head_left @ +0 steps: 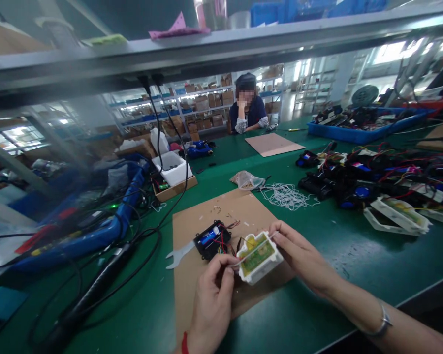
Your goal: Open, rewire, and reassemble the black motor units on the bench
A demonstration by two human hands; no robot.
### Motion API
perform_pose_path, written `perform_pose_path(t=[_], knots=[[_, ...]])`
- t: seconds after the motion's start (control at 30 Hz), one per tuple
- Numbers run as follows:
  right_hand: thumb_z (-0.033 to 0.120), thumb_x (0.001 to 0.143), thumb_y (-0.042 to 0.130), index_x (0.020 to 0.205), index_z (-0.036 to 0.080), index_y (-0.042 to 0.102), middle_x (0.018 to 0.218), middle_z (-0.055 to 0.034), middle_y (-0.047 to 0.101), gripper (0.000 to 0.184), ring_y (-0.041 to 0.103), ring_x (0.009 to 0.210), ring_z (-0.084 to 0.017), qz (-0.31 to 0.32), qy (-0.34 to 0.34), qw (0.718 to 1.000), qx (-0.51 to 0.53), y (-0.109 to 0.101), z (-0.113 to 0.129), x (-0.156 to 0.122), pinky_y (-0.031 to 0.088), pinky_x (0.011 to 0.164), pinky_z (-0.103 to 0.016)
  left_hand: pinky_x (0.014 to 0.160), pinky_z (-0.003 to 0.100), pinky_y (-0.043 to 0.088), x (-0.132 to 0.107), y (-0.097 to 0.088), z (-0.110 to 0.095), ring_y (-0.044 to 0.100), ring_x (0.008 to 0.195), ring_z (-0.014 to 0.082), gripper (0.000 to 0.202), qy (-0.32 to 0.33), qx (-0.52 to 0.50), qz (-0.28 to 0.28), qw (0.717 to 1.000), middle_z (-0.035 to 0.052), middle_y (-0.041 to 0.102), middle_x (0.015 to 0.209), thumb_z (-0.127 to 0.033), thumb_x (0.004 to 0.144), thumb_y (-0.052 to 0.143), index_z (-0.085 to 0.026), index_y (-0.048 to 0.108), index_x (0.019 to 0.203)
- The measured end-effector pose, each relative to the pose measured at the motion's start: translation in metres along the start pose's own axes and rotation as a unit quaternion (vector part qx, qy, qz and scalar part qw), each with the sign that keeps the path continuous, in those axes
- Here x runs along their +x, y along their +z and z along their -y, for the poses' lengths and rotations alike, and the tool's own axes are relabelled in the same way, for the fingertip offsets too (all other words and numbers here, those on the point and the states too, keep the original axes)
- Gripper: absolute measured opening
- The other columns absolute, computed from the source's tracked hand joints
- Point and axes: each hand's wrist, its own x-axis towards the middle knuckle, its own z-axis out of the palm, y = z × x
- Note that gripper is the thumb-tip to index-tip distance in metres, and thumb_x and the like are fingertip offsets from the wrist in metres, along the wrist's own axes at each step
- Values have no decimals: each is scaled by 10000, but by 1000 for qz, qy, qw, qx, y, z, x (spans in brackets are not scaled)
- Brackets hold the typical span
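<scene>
A white plastic housing with a yellowish-green circuit board inside is tilted up above the cardboard sheet. Stretched across its open face is a thin white cord. My left hand pinches one end of the cord between thumb and fingers, at the housing's left side. At the upper right corner, my right hand is closed on the cord's other end and touches the housing; its lower fingers are hidden. Just behind lies a black case with a blue cylindrical cell and thin coloured wires.
An open-end wrench rests on the cardboard sheet. Beyond are a tangle of white cord and a bag of small parts. Black-and-blue devices crowd the right; cables run left. A person leans opposite.
</scene>
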Motion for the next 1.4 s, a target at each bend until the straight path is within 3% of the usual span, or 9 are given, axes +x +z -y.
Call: perform_pose_path(t=[0.3,0.4,0.57,0.73,0.87,0.93,1.07,1.2,1.4], knots=[[510,882,507,869,204,443,676,20,517,313,487,626,-131,144,47,988,-18,8,-10,2,409,617,-270,757,289,454,-17,-10,14,568,758,162,161,-94,-147,7,985,4,569,744,-306,829,553,-193,459,764],[421,898,488,845,195,474,680,8,533,233,503,620,-135,139,6,979,-148,10,-6,18,409,589,-268,709,275,460,-9,-19,4,567,750,166,128,-46,-24,3,999,12,561,791,-323,865,512,-196,502,854],[175,831,556,764,185,552,700,-24,618,68,546,662,-162,127,-37,908,-398,3,-8,37,411,613,-290,788,328,431,-1,-35,-1,587,844,220,113,8,170,15,985,53,616,883,-235,856,526,-211,575,955],[194,881,470,784,205,502,779,-47,664,103,612,697,-166,174,5,924,-340,11,-10,30,480,634,-302,727,298,435,-5,-32,4,602,791,199,230,77,266,21,961,34,616,859,-116,831,488,-225,519,1032],[335,910,432,829,220,447,854,-64,661,141,655,767,-174,194,106,968,-115,22,-14,32,529,720,-342,693,279,440,0,-31,7,605,759,182,231,105,287,6,952,29,614,859,-88,832,461,-225,482,1017],[358,909,432,849,217,441,833,-58,649,154,648,753,-174,167,82,979,-89,22,-16,40,527,728,-353,697,290,431,7,-36,8,594,762,191,206,116,300,-14,947,33,603,853,-98,834,456,-221,486,996],[298,893,491,831,199,509,739,-27,594,119,569,678,-171,102,-89,949,-286,16,-17,59,478,661,-334,683,304,398,20,-48,7,551,721,195,184,135,330,-51,933,27,575,815,-112,814,469,-216,514,959],[264,903,481,817,193,526,946,-78,610,120,578,878,-200,89,-174,934,-298,16,-12,65,462,798,-362,666,293,397,27,-47,0,552,709,185,174,130,328,-80,932,14,571,801,-132,809,474,-214,504,960],[371,916,478,858,208,468,809,-27,596,174,603,714,-155,98,-65,982,-150,27,-14,80,503,661,-308,672,269,438,35,-44,-9,577,724,160,78,98,294,-108,944,-1,566,796,-179,850,448,-211,468,918]])
